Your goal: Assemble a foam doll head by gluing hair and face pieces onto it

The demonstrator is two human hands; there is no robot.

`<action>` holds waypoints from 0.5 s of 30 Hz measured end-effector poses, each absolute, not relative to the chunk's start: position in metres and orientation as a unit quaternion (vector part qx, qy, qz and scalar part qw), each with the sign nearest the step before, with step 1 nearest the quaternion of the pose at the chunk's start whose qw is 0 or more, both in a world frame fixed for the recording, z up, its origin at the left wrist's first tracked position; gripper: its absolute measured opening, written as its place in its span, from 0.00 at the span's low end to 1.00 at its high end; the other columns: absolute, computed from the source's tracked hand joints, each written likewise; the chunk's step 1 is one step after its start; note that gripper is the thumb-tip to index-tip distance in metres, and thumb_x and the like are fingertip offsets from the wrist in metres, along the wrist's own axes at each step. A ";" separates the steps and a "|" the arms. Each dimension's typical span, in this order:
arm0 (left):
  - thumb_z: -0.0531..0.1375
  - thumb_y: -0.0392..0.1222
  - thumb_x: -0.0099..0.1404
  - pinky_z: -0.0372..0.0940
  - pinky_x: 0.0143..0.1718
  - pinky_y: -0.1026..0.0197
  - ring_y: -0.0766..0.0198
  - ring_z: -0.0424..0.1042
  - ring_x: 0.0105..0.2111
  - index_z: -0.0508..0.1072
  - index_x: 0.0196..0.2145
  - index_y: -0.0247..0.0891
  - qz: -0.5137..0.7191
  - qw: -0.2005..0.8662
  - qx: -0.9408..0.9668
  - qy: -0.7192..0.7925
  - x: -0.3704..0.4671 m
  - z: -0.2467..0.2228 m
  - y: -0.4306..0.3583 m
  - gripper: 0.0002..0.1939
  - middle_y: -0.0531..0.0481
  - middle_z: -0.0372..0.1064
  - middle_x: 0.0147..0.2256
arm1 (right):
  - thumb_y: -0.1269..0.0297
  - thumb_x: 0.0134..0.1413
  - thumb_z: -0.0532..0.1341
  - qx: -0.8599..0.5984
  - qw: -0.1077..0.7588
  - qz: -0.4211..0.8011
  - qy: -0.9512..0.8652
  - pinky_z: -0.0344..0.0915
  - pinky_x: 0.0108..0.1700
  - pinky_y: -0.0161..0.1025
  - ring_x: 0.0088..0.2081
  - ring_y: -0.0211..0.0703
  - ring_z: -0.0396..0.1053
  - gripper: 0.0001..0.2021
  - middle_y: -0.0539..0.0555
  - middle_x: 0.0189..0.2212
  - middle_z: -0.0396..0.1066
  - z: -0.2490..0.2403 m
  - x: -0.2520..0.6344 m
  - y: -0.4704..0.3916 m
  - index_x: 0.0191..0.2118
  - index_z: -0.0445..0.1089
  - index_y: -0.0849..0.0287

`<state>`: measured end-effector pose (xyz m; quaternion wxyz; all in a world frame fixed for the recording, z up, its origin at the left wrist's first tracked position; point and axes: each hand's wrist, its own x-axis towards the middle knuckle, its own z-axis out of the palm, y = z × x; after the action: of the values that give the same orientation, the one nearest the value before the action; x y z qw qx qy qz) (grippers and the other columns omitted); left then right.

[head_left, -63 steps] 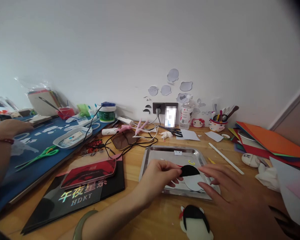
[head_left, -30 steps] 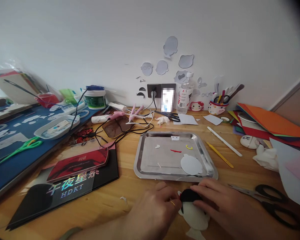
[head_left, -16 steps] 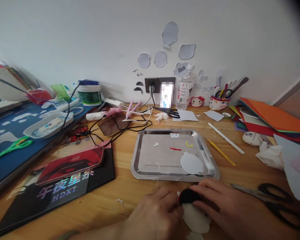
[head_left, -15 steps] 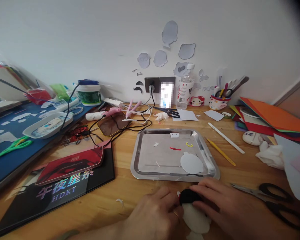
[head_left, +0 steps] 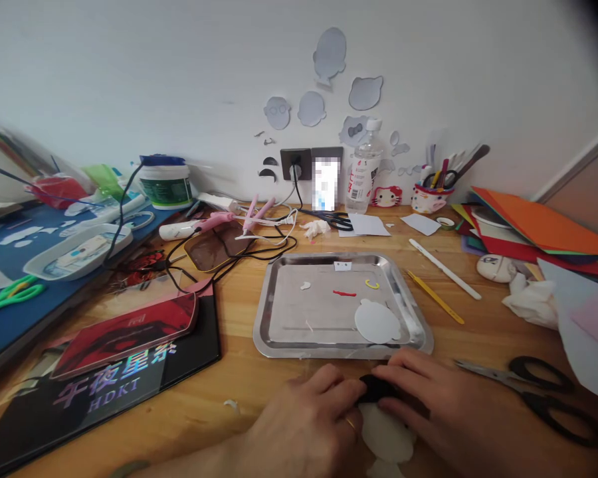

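Observation:
A pale, head-shaped cutout (head_left: 387,435) lies on the desk at the lower middle, below the tray. Across its top edge is a black, cap-like piece (head_left: 375,390). My left hand (head_left: 311,415) has its fingertips closed on the left side of this black piece; a ring shows on one finger. From the other side, the fingers and thumb of my right hand (head_left: 436,395) grip the black piece's right end. My fingers partly hide the piece, and whether it is stuck to the cutout I cannot tell.
Just beyond my hands is a metal tray (head_left: 279,346) with a white head-shaped cutout (head_left: 377,321) and small red, yellow and white pieces. Black-handled scissors (head_left: 518,378) lie by my right hand. A yellow tool (head_left: 436,297) and a black folder (head_left: 199,342) flank the tray.
My fingers cover more of the black piece than before. A bit of red beside my left fingertips is no longer visible. The whole view has shifted slightly.

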<state>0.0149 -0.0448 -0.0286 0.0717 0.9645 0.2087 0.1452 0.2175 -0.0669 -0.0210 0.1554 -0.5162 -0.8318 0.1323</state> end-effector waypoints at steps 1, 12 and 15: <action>0.49 0.36 0.62 0.62 0.29 0.66 0.65 0.61 0.35 0.67 0.31 0.35 0.138 0.058 0.969 0.199 0.015 -0.027 -0.044 0.07 0.49 0.65 0.38 | 0.71 0.47 0.57 -0.517 0.161 0.136 -0.830 0.67 0.29 0.35 0.30 0.38 0.68 0.09 0.49 0.30 0.67 -0.022 0.217 -0.067 0.36 0.68 0.52; 0.50 0.36 0.61 0.63 0.30 0.64 0.63 0.60 0.36 0.66 0.26 0.34 0.117 0.057 0.974 0.187 0.023 -0.018 -0.038 0.09 0.48 0.65 0.35 | 0.65 0.51 0.55 -0.563 0.203 0.168 -0.783 0.68 0.31 0.34 0.32 0.40 0.70 0.08 0.50 0.32 0.72 -0.006 0.249 -0.063 0.36 0.69 0.51; 0.50 0.36 0.61 0.63 0.28 0.64 0.62 0.60 0.35 0.67 0.26 0.34 0.111 0.059 0.974 0.187 0.023 -0.017 -0.038 0.09 0.48 0.65 0.35 | 0.69 0.48 0.56 -0.555 0.167 0.191 -0.792 0.67 0.32 0.34 0.32 0.39 0.70 0.08 0.49 0.31 0.72 -0.009 0.243 -0.067 0.34 0.70 0.52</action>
<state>0.0234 -0.0380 -0.0174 0.0594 0.9743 0.1869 0.1106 0.2427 -0.0673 -0.0094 0.1672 -0.5555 -0.7919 0.1909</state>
